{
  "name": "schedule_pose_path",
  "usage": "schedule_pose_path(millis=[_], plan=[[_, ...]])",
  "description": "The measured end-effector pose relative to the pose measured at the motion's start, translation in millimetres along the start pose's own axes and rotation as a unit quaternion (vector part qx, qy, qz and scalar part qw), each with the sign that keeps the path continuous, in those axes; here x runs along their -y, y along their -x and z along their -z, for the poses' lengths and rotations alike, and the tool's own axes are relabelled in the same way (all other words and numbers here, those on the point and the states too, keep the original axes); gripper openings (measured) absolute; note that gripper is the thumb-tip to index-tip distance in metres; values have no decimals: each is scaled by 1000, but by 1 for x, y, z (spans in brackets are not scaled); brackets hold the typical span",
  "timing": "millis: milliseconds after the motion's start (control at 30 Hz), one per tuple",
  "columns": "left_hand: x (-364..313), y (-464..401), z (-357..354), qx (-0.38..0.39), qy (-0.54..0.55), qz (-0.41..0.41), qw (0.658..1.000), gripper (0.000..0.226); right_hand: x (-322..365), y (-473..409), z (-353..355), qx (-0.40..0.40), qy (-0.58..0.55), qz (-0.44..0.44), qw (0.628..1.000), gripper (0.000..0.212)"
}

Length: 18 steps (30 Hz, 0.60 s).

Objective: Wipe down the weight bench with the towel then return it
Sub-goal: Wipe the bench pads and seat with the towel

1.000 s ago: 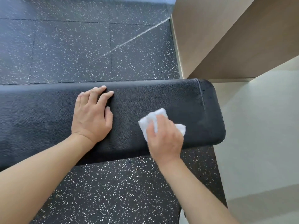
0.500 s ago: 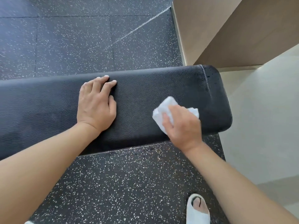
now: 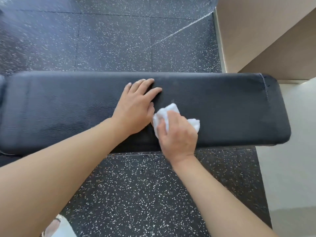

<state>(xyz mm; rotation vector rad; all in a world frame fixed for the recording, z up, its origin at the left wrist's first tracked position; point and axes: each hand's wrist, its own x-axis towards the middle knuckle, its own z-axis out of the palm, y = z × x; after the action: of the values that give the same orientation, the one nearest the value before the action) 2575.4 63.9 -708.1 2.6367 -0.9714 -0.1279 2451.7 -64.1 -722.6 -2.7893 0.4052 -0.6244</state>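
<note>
On the black weight bench [image 3: 222,106] I am bracing with my flat left hand [image 3: 135,106] while, just at its four o'clock, my right hand [image 3: 177,134] is gripping the bunched white towel [image 3: 171,112] and pressing it down to wipe.

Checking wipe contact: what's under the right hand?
The crumpled white towel lies under the right hand, pressed on the black bench pad. The towel's middle and the pad beneath are hidden.

Towel [image 3: 172,111] on bench [image 3: 230,106], just right of left hand [image 3: 135,110].
</note>
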Motion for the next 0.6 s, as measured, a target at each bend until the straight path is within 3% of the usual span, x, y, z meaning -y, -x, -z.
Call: schedule_pose_path(millis=[133, 300, 600], plan=[[85, 76, 34, 3, -54, 35, 998, 55, 101, 10, -29, 25, -48, 73, 996, 37], [163, 142, 74, 20, -80, 77, 994, 57, 199, 22, -65, 46, -62, 131, 988, 31], [236, 192, 113, 34, -72, 90, 993, 59, 274, 28, -96, 11, -96, 158, 983, 31]])
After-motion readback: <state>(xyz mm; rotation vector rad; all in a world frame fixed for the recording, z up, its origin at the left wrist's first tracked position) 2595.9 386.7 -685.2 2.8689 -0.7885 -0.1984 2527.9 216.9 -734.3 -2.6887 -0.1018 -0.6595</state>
